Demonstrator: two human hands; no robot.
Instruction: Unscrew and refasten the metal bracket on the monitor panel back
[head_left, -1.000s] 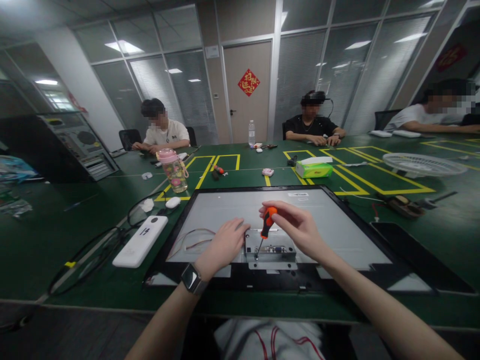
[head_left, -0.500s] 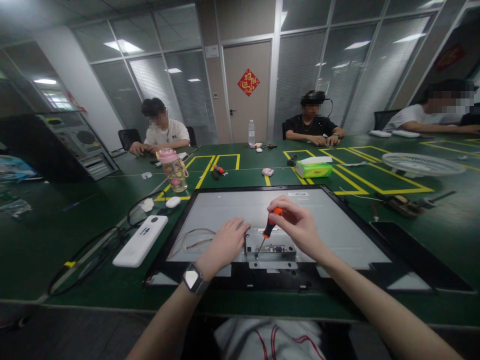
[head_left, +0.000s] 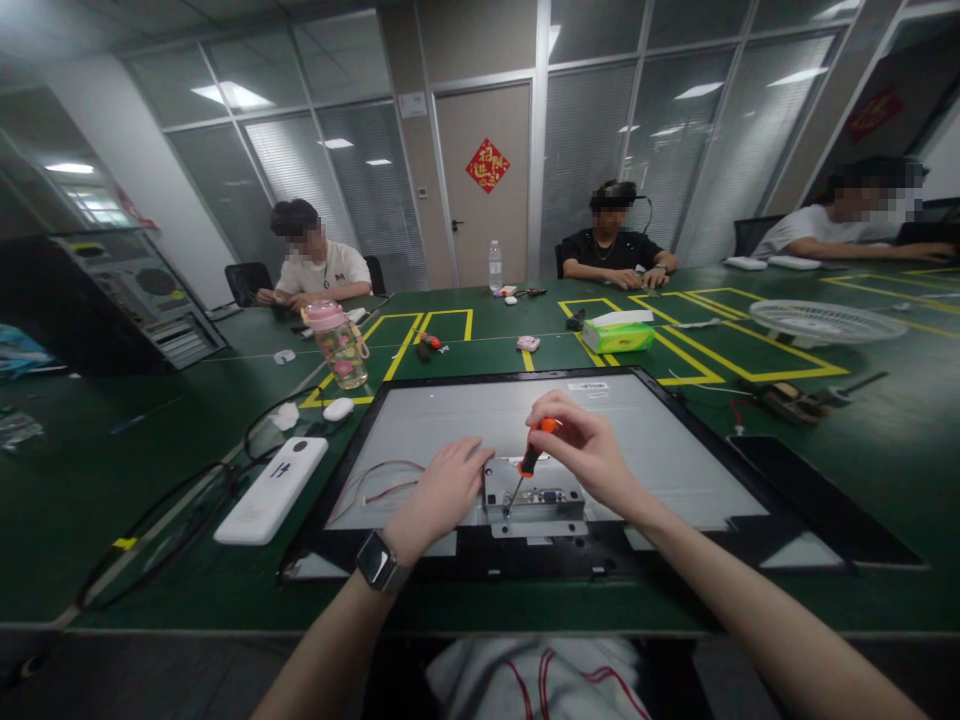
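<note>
A monitor panel (head_left: pixel 652 440) lies face down before me, its grey metal back showing inside a black frame. On it sits a metal bracket (head_left: pixel 496 492) with a row of ports along its front side. My right hand (head_left: pixel 581 440) pinches the orange-and-black handle of a screwdriver (head_left: pixel 530 458) from above. Its shaft slants down to the left, the tip at the bracket's lower left part. With fingers stretched out, my left hand (head_left: pixel 442 492) rests on the panel and touches the bracket's left edge. Thin wires (head_left: pixel 386 466) lie left of it.
Left of the panel are a white power bank (head_left: pixel 274 490), a black cable (head_left: pixel 150 525) and a pink-lidded bottle (head_left: pixel 337 345). To the right lie a black phone-like slab (head_left: pixel 817 495) and a caliper-like tool (head_left: pixel 795 400). A tissue pack (head_left: pixel 619 332) stands beyond; several people sit across the table.
The whole view has shifted a little, so things appear slightly further left. Both hands keep their places, and the screwdriver tip stays at the bracket.
</note>
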